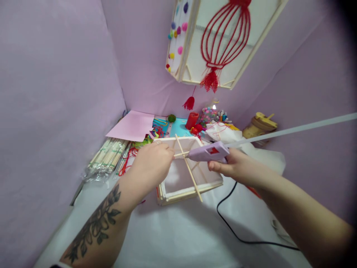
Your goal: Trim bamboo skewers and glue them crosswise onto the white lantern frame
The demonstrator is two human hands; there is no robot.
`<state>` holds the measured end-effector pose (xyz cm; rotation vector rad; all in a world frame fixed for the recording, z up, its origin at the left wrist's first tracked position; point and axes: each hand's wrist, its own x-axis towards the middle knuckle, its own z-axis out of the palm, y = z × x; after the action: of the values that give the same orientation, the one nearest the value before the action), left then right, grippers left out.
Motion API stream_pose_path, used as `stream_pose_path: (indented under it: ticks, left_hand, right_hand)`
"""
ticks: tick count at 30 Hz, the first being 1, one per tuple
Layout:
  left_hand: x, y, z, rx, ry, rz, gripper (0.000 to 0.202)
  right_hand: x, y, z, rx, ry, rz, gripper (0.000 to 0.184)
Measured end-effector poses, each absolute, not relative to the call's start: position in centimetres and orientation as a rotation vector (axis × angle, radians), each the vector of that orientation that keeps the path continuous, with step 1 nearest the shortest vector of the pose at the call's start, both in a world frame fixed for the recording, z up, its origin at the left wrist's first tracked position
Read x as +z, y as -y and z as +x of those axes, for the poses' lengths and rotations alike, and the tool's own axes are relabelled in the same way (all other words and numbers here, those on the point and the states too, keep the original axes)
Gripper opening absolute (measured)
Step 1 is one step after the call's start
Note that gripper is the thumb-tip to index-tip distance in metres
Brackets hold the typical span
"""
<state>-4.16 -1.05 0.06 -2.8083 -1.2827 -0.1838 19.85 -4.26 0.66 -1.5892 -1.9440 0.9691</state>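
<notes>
My left hand [152, 163] is closed in a pinch on a thin wooden stick [180, 153] that crosses another, diagonal stick [192, 176] over the open top of a small white paper lantern frame [192, 188]. My right hand [232, 165] grips a lilac glue gun [209, 152]. Its nozzle points left at the crossing of the sticks. A long clear glue stick [292, 130] runs out of the gun's back to the right. The gun's black cord [231, 227] trails over the white table.
A finished lantern [220, 41] with a red yarn motif and pompoms hangs above. Bundles of wooden sticks [107, 158] lie at the left. Pink paper [132, 126], a red cup [192, 120], beads, yarn and a wooden holder [259, 126] crowd the back. Lilac walls enclose the space.
</notes>
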Motion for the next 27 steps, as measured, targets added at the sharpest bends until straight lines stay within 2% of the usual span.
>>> stream_pose_path:
  ticks: [17, 27]
  left_hand:
    - [0.10, 1.01, -4.13, -0.113, 1.324, -2.804, 0.023]
    - [0.10, 0.91, -4.11, -0.121, 1.346, -2.809, 0.023]
  right_hand:
    - [0.85, 4.17, 20.09, 0.962, 1.992, -1.668, 0.040]
    - [0.82, 4.18, 20.02, 0.979, 1.957, -1.672, 0.036]
